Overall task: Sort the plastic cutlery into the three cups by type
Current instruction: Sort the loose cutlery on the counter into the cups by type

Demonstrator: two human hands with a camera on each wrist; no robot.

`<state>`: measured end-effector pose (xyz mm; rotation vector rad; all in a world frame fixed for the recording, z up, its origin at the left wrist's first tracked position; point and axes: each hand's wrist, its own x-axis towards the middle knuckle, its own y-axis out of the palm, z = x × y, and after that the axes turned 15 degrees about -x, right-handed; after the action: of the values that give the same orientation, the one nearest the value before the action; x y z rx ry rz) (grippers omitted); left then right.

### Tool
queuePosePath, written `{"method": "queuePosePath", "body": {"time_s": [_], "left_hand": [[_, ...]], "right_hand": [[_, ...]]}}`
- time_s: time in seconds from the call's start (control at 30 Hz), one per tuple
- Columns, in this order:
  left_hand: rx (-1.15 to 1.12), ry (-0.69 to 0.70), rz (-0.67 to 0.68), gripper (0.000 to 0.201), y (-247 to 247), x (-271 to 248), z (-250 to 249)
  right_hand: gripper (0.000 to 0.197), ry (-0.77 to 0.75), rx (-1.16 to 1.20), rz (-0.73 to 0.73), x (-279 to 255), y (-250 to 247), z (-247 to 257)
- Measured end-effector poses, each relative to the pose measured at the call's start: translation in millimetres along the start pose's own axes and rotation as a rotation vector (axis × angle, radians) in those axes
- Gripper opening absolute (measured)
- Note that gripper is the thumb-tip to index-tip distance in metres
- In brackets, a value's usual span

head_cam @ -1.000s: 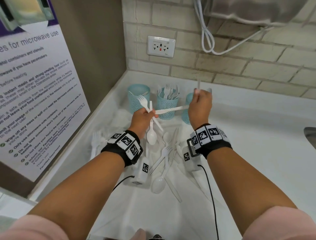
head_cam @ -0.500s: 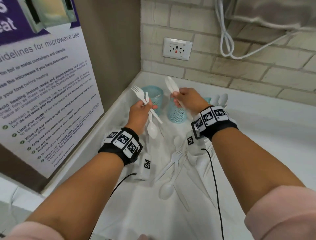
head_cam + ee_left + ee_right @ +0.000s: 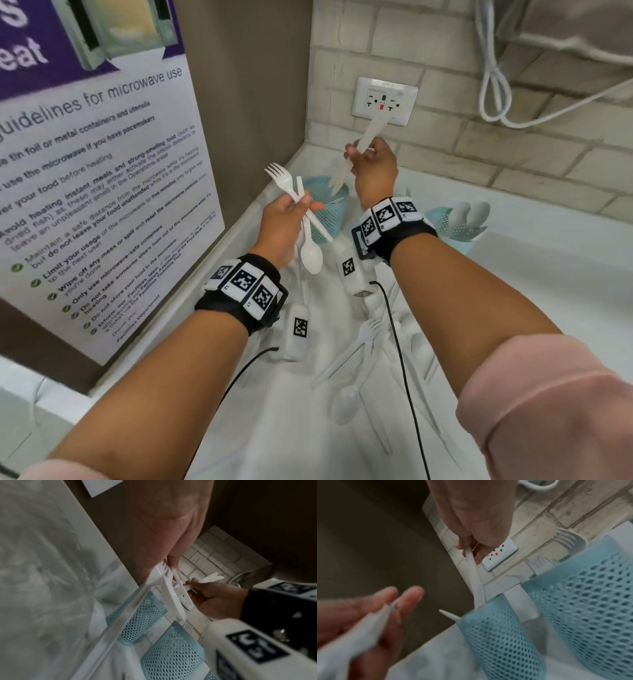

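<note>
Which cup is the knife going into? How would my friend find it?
Find the wall socket above the white counter's back corner. Three blue mesh cups stand below; it's the leftmost cup, nearest the corner. The right hand is holding a knife over it.

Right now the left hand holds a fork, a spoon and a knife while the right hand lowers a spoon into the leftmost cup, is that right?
Not quite: the head view shows the right hand lowering a knife, not a spoon, into the leftmost cup. The left hand does hold the mixed pieces.
</note>
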<state>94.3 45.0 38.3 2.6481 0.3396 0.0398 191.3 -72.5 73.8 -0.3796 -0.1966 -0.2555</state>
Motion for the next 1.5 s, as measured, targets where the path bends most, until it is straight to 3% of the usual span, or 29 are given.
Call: {"method": "queuePosePath", "body": {"time_s": [0.2,0.3,0.37,0.47,0.6,0.73,0.8,0.87,0.93,1.0,1.17,1.33,1.5], "left_hand": [[-0.039,-0.029,0.044,0.009,-1,-1,1],[-0.051,-0.043,0.067,0.010,-1,-2,0],[-0.057,-0.055,0.078,0.010,0,-3,-1],[-0.062,-0.078,0.086,0.011,4,-5,-1],[-0.067,-0.115,0.107,0.013,13,-9,-2],[-0.040,-0.156,0.162,0.012,27,-16,0],[-0.053,-0.158,0.182,0.015,33,-18,0],[-0.091,-0.156,0.180,0.017,38,-20,-2],[-0.135,-0.150,0.172,0.013,41,-20,-2],[-0.160,-0.128,0.152,0.012,44,-20,0],[-0.190,-0.106,0.081,0.014,54,-25,10],[-0.207,-0.079,-0.023,0.030,65,-25,21],[-0.284,-0.108,-0.099,0.032,74,-26,32]], "right_hand": [[0.018,-0.035,-0.352,0.205,-1,10,-17],[0.040,-0.023,-0.260,0.268,-4,3,-18],[0.045,-0.109,-0.222,0.195,-9,-5,-13],[0.024,-0.225,-0.200,0.104,-16,-22,-2],[0.022,-0.220,-0.286,0.329,-26,-49,7],[0.020,-0.119,-0.363,0.342,-30,-66,9],[0.020,-0.012,-0.530,0.525,-34,-77,11],[0.025,0.065,-0.684,0.837,-41,-89,9],[0.028,0.168,-0.574,1.091,-52,-98,0],[0.023,0.275,-0.375,1.176,-62,-105,-11],[0.004,0.343,-0.159,1.077,-83,-106,-28],[0.009,0.362,-0.084,0.890,-88,-108,-38],[0.011,0.336,-0.095,0.739,-91,-128,-34]]}}
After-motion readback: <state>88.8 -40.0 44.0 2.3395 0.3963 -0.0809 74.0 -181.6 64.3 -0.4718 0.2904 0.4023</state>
